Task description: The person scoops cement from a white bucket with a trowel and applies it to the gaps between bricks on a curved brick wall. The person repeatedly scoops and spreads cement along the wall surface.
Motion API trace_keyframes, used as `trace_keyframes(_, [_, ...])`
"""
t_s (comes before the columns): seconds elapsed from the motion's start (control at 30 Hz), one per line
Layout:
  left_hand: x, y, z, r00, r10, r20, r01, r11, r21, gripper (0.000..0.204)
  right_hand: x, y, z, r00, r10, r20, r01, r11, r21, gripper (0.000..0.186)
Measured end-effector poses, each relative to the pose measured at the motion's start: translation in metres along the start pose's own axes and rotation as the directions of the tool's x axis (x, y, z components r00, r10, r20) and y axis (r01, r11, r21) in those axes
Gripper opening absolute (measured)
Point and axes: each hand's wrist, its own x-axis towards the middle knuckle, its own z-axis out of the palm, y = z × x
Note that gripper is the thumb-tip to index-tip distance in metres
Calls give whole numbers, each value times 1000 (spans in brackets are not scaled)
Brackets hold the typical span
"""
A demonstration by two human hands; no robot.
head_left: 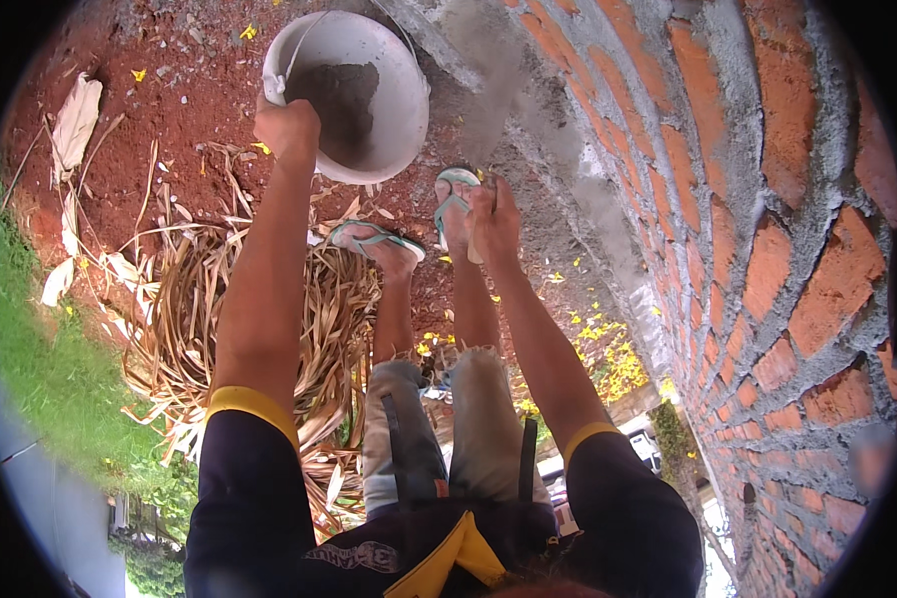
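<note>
Gripping at left edge: left hand (289,130) on round, white plastic bucket (402,112), arm stretched forward. Right hand (495,217) curled, arm extended; cannot tell whether holding anything.

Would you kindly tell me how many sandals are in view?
2: in the picture, the left sandal is on the foot below the bucket, the right sandal on the foot beside the right hand.

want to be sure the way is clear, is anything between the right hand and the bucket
Nothing visible blocks it. A sandal shows between the right hand and the bucket, but it appears lower, at ground level. The left hand holds the bucket's left side, out of that path.
</note>
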Motion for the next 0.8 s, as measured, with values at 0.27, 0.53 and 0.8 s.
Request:
trace_keyframes(0.27, [3, -10, -6, 998, -63, 11, 63, 998, 25, 27, -40, 13, -27, 647, 762, 16, -757, 640, 135, 39])
trace_keyframes(0.53, [7, -33, -4, 997, -56, 51, 55, 998, 28, 36, -24, 41, -22, 896, 438, 72, -407, 875, -263, 35])
trace_keyframes(0.8, [-5, -30, -3, 999, -48, 0, 47, 986, 159, 37, -110, 87, -110, 686, 658, -309, -715, 689, -119, 39])
